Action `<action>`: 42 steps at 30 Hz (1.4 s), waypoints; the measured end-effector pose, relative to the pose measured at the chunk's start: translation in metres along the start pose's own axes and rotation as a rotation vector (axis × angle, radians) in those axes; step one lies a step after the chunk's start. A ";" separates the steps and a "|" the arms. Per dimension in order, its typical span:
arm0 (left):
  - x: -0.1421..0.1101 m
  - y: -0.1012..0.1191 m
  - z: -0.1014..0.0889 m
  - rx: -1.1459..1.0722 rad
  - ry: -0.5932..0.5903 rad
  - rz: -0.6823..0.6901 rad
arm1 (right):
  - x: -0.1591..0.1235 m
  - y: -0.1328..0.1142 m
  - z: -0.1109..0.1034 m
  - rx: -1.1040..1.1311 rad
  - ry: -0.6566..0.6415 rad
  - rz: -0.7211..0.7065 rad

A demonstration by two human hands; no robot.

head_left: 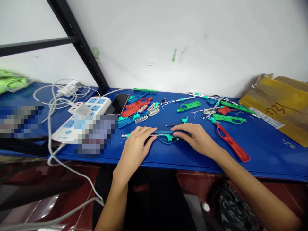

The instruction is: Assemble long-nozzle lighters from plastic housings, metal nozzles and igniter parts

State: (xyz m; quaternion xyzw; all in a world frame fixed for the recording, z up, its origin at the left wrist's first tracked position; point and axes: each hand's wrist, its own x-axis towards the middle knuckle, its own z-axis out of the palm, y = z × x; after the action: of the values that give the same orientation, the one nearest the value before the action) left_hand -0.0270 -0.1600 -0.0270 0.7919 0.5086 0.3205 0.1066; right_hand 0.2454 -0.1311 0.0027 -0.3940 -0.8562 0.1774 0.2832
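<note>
A long blue plastic tool [166, 137] with a teal trigger and a metal tip lies near the front edge of the blue table [264, 144]. My left hand [138, 141] presses down on its left part, fingers curled over it. My right hand [194, 136] lies over its right part, fingers flat and together on the blue shell. A small teal piece [184, 120] and a thin metal pin [171, 125] sit just behind the tool.
Red, blue and green tool shells [137, 107] are piled at the middle back, more at the right [228, 118], and a long red shell [231, 142] lies by my right wrist. A phone [118, 103], power strips [96, 104] and cables lie left. Cardboard [284, 102] lies far right.
</note>
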 end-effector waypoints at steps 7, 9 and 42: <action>-0.001 0.002 -0.002 0.012 -0.006 0.001 | -0.002 -0.003 -0.002 -0.040 -0.008 -0.024; -0.002 0.002 -0.002 0.015 -0.008 0.003 | -0.002 -0.003 -0.002 -0.037 -0.010 -0.019; -0.001 0.005 -0.004 0.032 -0.018 0.007 | -0.002 -0.001 -0.007 0.050 -0.075 -0.041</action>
State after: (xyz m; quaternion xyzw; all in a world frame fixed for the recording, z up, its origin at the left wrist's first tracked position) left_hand -0.0258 -0.1637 -0.0217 0.7980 0.5102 0.3057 0.0972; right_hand 0.2497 -0.1325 0.0080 -0.3622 -0.8694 0.2075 0.2643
